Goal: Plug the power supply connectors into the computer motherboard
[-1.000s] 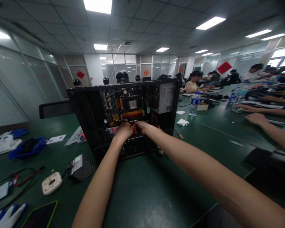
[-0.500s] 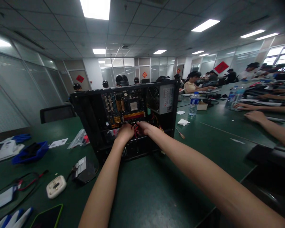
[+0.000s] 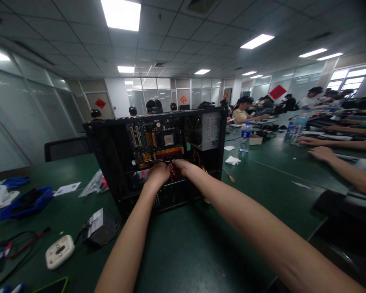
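Note:
An open black computer case (image 3: 110,162) stands on the green table (image 3: 186,244), its motherboard (image 3: 155,142) and power supply (image 3: 209,130) facing me. Both my arms reach into it. My left hand (image 3: 157,174) and my right hand (image 3: 180,167) meet just below the motherboard, fingers curled round a bundle of red cables (image 3: 171,167). The fingertips are hidden behind the knuckles.
Left of the case lie a plastic bag (image 3: 94,184), a blue tray (image 3: 27,201), a white plug adapter (image 3: 56,251), a black drive (image 3: 98,228) and red wires (image 3: 21,244). A screwdriver (image 3: 230,176), tissues (image 3: 232,160) and a water bottle (image 3: 245,137) sit right. Other people's arms (image 3: 341,167) rest at far right.
My hands stay at the same spot in the case. The camera has shifted slightly, so the table items moved a little in view.

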`<state>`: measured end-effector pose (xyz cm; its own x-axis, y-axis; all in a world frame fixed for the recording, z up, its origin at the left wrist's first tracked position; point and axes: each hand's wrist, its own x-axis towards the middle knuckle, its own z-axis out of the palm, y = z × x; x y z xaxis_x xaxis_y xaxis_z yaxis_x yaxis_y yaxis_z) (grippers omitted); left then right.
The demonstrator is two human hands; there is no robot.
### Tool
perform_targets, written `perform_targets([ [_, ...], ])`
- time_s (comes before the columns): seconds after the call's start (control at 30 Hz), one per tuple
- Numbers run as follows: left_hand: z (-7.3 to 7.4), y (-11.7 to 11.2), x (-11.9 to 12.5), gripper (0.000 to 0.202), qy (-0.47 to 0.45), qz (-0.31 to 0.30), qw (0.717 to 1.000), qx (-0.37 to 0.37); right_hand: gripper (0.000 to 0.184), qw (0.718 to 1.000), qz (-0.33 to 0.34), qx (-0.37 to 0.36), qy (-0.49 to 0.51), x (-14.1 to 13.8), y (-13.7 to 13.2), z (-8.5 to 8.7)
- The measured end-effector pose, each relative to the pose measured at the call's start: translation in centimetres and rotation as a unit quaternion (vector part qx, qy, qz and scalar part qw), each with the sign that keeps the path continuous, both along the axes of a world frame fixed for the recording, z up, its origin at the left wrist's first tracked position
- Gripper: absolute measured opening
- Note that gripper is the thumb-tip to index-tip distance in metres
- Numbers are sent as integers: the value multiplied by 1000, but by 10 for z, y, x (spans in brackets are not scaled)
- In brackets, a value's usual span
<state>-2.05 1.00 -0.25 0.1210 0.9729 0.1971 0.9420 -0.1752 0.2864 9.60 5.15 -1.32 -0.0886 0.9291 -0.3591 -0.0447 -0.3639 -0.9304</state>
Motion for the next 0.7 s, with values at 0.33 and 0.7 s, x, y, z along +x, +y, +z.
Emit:
perform_targets([
  [0.33,0,-5,0,32,1,2,1000,15,37,988,99,30,-113,25,-3,6],
  [0.7,5,-7,8,30,78,65,990,96,38,876,93,251,-401,37,6,-7],
])
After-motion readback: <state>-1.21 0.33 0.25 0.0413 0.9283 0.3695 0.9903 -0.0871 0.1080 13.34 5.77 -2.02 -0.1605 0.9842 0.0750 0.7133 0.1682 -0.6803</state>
